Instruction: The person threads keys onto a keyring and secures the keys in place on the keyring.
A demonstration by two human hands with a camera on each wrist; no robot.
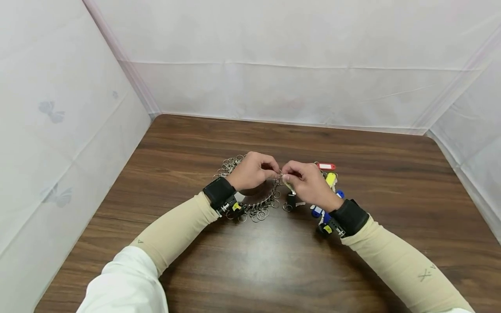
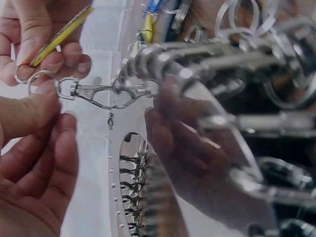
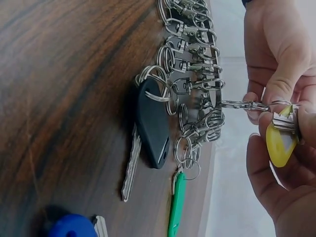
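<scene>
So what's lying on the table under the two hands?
Under the left hand and right hand: a big hoop of metal clips, a black-headed key and coloured tags. Directly beneath the palms is hidden.

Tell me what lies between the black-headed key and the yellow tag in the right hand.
Right wrist view: a cluster of metal split rings and snap clips separates black-headed key from yellow tag.

left hand (image 1: 252, 171), right hand (image 1: 307, 182), fingertips pinched, meeting

We see the ring chain (image 1: 250, 204) left on the surface (image 1: 274, 261), tagged keys (image 1: 326, 191) right, our hands between.
</scene>
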